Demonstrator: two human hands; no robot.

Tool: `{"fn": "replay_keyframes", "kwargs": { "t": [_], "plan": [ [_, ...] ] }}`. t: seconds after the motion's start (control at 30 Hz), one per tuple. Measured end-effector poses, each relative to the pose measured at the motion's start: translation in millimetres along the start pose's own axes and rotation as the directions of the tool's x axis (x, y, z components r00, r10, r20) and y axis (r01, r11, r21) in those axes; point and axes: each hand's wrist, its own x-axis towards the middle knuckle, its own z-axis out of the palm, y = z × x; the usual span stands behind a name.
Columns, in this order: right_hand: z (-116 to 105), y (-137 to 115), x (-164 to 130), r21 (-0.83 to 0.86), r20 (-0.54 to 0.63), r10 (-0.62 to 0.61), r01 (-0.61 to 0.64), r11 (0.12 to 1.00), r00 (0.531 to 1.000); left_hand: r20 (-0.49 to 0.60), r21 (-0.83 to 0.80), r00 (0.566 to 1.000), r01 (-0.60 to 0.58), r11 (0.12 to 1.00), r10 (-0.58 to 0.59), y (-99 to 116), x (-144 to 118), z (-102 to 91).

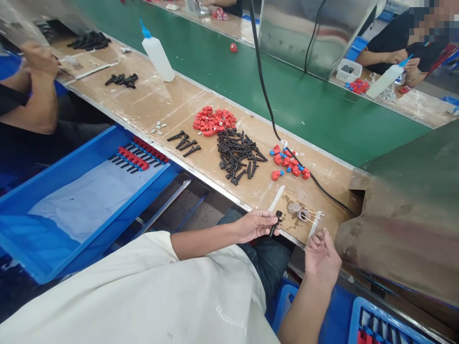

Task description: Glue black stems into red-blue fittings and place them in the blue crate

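My left hand (255,224) pinches a small black plastic part (276,222) at the near edge of the brown workbench (172,102). A little to the right, my right hand (322,253) hovers palm up with loose fingers, and I cannot tell if it holds anything; it is close to two small round cups (299,211) with thin sticks across them. Beyond my hands lie a heap of black parts (238,154), a pile of red pieces (214,121) and a cluster of red-and-blue pieces (289,162). A few black parts (184,141) lie apart at the left.
A blue tray (64,200) at my left holds a row of finished red-and-black parts (138,155). A white squeeze bottle (157,52) stands further along the bench. A black cable (267,98) crosses the green conveyor belt (287,91). Other people's arms work at the far left and far right.
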Motion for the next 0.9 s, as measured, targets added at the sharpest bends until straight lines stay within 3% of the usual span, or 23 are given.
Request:
{"fn": "replay_keyframes", "kwargs": {
  "t": [0.27, 0.47, 0.5, 0.53, 0.6, 0.67, 0.7, 0.77, 0.83, 0.9],
  "plan": [
    [17.7, 27.4, 22.3, -0.387, -0.079, -0.248, 0.200, 0.900, 0.965, -0.137, -0.206, 0.982, 0.100, 0.973, -0.130, 6.3, -9.3, 12.8],
    [16.0, 13.9, 25.6, -0.558, -0.075, -0.415, 0.306, 0.771, 0.907, -0.159, -0.203, 0.976, 0.112, 0.973, -0.146, 12.5, -10.7, 21.3],
    [16.1, 8.1, 23.4, -0.631, -0.025, -0.458, 0.341, 0.697, 0.889, -0.170, -0.184, 0.976, 0.107, 0.977, -0.139, 13.4, -10.4, 23.3],
    [17.0, 1.8, 20.2, -0.727, 0.067, -0.499, 0.385, 0.569, 0.864, -0.181, -0.164, 0.975, 0.102, 0.981, -0.131, 14.2, -10.0, 25.4],
    [22.3, -10.3, 11.9, -0.873, 0.351, -0.482, 0.466, 0.142, 0.803, -0.197, -0.129, 0.973, 0.094, 0.987, -0.119, 15.3, -8.9, 29.1],
    [32.7, -19.2, 3.6, -0.806, 0.585, -0.286, 0.508, -0.303, 0.759, -0.209, -0.110, 0.970, 0.100, 0.989, -0.121, 15.8, -7.7, 31.7],
    [39.1, -22.0, 0.5, -0.735, 0.636, -0.174, 0.522, -0.433, 0.751, -0.215, -0.105, 0.969, 0.104, 0.989, -0.125, 15.8, -7.1, 32.5],
    [51.6, -24.5, -2.4, -0.614, 0.670, 0.001, 0.555, -0.562, 0.742, -0.227, -0.097, 0.966, 0.105, 0.990, -0.125, 15.6, -6.2, 33.3],
    [59.5, -24.1, -0.9, -0.564, 0.671, 0.079, 0.578, -0.590, 0.737, -0.230, -0.091, 0.966, 0.096, 0.991, -0.115, 15.6, -5.8, 32.9],
    [60.1, -22.4, 3.8, -0.576, 0.678, 0.071, 0.589, -0.567, 0.732, -0.230, -0.095, 0.968, 0.080, 0.992, -0.100, 16.2, -5.7, 31.4]
  ]
}}
